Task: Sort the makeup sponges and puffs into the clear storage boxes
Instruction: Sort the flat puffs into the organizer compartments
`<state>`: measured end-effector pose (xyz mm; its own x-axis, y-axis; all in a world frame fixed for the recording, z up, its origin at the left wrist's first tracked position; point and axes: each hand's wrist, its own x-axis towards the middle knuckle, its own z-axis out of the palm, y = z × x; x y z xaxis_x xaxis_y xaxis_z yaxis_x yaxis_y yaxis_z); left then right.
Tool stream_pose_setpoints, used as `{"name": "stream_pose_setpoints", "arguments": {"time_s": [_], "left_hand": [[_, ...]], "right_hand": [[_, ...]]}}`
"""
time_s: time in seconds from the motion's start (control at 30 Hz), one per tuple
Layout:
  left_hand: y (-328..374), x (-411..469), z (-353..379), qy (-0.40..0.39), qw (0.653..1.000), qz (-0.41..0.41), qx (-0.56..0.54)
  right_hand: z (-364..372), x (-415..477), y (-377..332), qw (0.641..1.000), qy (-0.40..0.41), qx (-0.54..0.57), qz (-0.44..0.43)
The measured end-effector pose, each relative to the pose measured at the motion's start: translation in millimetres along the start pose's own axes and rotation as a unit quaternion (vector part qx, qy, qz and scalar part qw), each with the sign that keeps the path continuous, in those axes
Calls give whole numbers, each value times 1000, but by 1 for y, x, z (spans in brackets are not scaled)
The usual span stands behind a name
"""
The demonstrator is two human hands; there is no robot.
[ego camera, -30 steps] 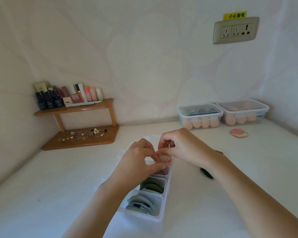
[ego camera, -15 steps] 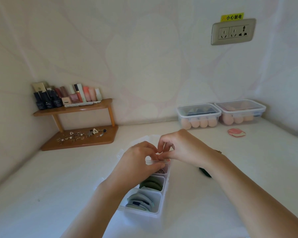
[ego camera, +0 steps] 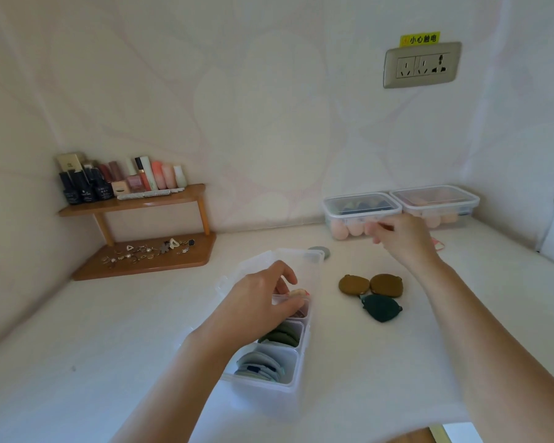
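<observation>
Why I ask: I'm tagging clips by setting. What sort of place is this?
Probably a home vanity corner: a wooden shelf of nail polishes and lipsticks, small jewellery on its lower tier, and lidded clear boxes of makeup sponges against the wall.

We see open tabletop (ego camera: pixel 109 346) left of the divided box (ego camera: pixel 263 389); right of it, two brown puffs (ego camera: pixel 354 284) and a green puff (ego camera: pixel 381 307) lie before the lidded boxes (ego camera: pixel 362 207).

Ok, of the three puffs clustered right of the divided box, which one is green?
The dark green puff, nearest the camera. The left brown puff and right brown puff sit side by side just behind it.
</observation>
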<state>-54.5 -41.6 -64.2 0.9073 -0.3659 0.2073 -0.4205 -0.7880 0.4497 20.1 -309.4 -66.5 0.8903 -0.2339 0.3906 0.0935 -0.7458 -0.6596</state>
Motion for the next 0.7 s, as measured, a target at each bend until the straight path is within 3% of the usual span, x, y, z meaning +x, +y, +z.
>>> {"name": "stream_pose_setpoints", "arguments": {"time_s": [0.2, 0.37, 0.5, 0.7], "left_hand": [[1, -1, -2, -24, 999, 32, 3], [6, 1, -1, -40, 998, 39, 32], [4, 2, 1, -49, 998, 23, 30], [-1, 5, 3, -37, 998, -19, 45]], "right_hand": [[9, 16, 55, 975, 131, -103, 149], [14, 18, 72, 948, 28, -170, 267], [14, 17, 72, 960, -3, -162, 230], [14, 18, 58, 959, 16, -187, 213]]}}
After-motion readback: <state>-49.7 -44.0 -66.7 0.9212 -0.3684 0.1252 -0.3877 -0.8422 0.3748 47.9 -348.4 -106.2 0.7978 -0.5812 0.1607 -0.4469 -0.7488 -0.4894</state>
